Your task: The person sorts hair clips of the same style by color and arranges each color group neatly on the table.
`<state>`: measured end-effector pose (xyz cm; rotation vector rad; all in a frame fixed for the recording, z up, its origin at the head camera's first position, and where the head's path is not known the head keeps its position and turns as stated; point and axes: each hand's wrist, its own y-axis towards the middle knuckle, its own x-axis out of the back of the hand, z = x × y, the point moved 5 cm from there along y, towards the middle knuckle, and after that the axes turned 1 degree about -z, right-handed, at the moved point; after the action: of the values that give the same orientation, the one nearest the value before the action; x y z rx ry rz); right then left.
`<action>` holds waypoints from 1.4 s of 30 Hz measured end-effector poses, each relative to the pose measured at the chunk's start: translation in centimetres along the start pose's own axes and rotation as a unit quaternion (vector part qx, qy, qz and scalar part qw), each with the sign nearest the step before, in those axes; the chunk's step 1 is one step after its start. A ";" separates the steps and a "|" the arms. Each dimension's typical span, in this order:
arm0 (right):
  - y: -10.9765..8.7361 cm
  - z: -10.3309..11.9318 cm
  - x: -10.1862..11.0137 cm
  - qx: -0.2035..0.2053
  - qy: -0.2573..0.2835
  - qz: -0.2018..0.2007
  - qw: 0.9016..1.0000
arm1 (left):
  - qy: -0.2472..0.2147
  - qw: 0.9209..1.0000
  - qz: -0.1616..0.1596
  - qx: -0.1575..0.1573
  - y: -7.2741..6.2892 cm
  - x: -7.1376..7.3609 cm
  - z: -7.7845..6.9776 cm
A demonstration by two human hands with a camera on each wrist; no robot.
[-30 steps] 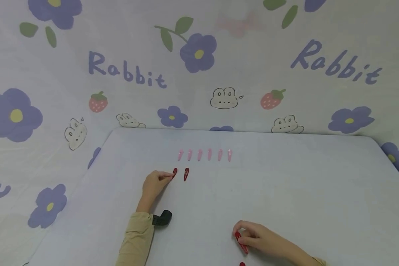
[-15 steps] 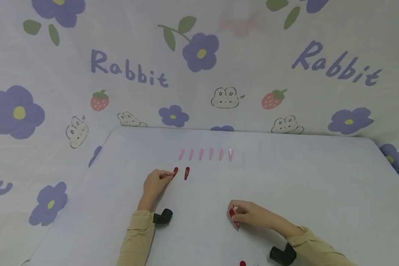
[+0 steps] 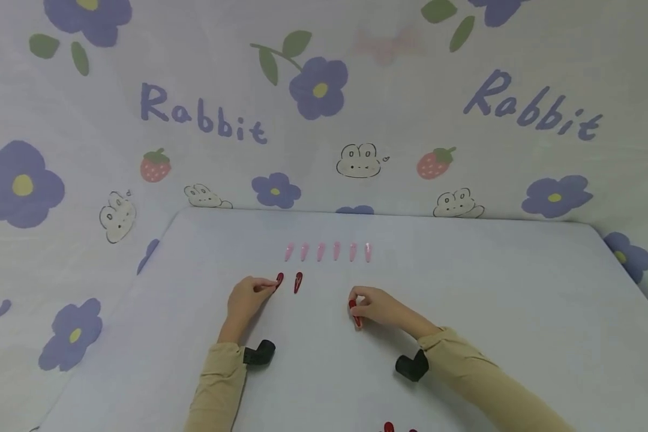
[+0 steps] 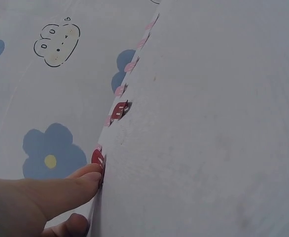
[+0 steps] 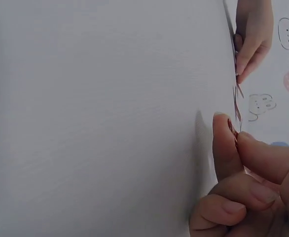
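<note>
Between thumb and finger, my left hand (image 3: 245, 300) pinches a dark red snap hair clip (image 3: 279, 278) at the left of the table; its red end also shows in the left wrist view. Just right of it lies a second red hair clip (image 3: 299, 282). My right hand (image 3: 379, 307) pinches another red hair clip (image 3: 355, 314), tilted, over the middle of the table. In the right wrist view that clip (image 5: 233, 131) sits edge-on between thumb and index finger. Behind the red clips runs a row of several pink hair clips (image 3: 321, 252).
More red hair clips (image 3: 389, 427) lie at the bottom edge of the head view, partly cut off. Black wrist cameras (image 3: 412, 366) stick out from both sleeves. A patterned cloth (image 3: 221, 162) with flowers and rabbits hangs behind the white table (image 3: 497, 288).
My right hand has moved forward and to the left with its red hair clip, from the front of the table towards the red row. My left hand stays on its clip.
</note>
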<state>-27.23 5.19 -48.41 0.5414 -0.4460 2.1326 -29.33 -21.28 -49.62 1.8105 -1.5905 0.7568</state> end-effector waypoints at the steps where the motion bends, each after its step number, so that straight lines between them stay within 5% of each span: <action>1: 0.6 0.1 -0.1 -0.004 0.000 -0.008 1.000 | -0.002 1.000 0.000 0.000 0.0 0.1 0.0; 10: 3.6 0.1 -1.2 -0.057 0.026 -0.043 0.997 | -0.011 1.000 0.019 0.000 -0.9 -0.2 0.3; 20: 5.9 0.3 -1.0 0.005 0.032 -0.136 0.990 | -0.007 1.000 0.008 0.001 -0.7 -0.2 0.8; 34: 8.1 1.2 -1.5 -0.014 0.104 -0.212 0.972 | -0.018 1.000 0.000 -0.013 0.0 0.1 0.1; 42: 8.4 0.9 -2.3 -0.008 0.064 -0.271 0.960 | -0.013 1.000 -0.004 -0.012 0.1 0.3 0.0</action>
<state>-32.68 -1.49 -49.81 0.4487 -0.2085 1.6214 -29.40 -21.55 -49.38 1.8164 -1.6014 0.7097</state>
